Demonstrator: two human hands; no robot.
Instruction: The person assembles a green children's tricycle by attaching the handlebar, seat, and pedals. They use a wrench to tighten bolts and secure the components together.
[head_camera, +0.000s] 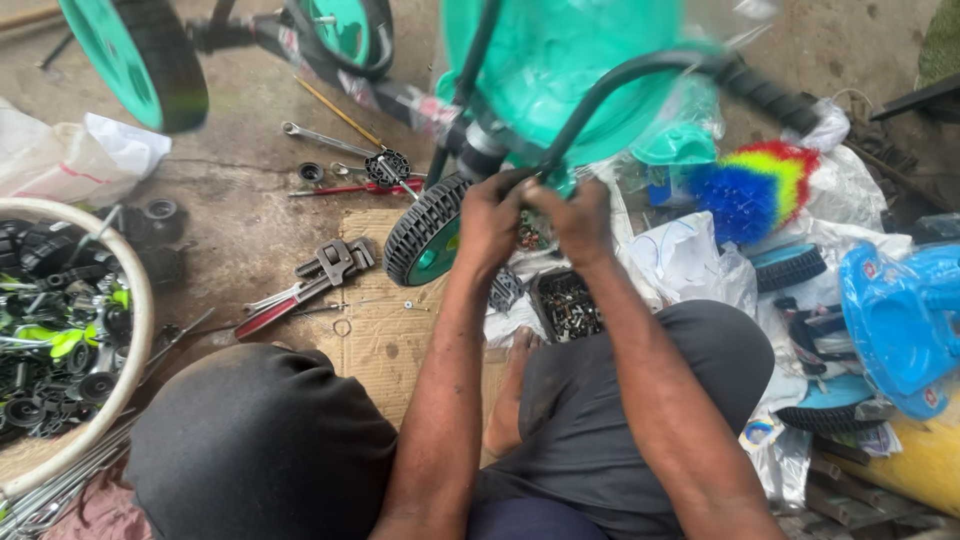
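Left hand (490, 215) and right hand (578, 220) are held side by side, knuckles nearly touching, both closed on the black frame tube (600, 85) of a green toy tricycle (560, 50). Fingers are curled around the tube near its lower joint; what is pinched exactly is blurred, possibly a small fastener.

Just left of and below the left hand, a small black wheel (425, 235) with green hub is seen on the same frame. Directly below the hands, a tray of screws (568, 305) is set on the floor, between the knees. Right of the right hand, a rainbow tassel (760, 185) is lying on clear plastic wrap (690, 255); further right, blue plastic parts (900, 310).

Left of the left hand, on cardboard (385, 335): a pipe wrench (320, 275). Beyond it, a spanner (325, 138) and red-handled tool (355, 188). Far left, a white basin (135, 330) of black wheels is seen.
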